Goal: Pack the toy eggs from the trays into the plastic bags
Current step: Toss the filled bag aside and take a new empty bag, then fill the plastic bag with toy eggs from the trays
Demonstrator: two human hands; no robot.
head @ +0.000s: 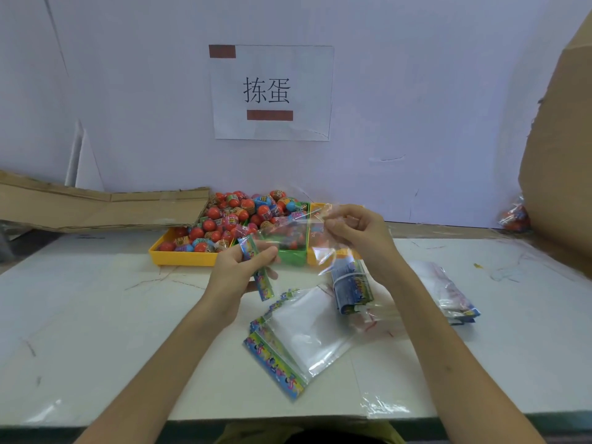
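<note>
Packing looked barely begun: the toy eggs [234, 219] were heaped in the trays [179, 256] at centre frame, while the left hand [238, 267] and right hand [355, 232] each pinched an empty plastic bag [288, 235] just below them.

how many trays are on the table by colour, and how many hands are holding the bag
Yellow plastic trays: 2, one at left heaped with toy eggs, one at right largely hidden behind the clear plastic bag
Green plastic tray: 1
Total trays: 3
Hands on the bag: 2, left hand and right hand
</note>
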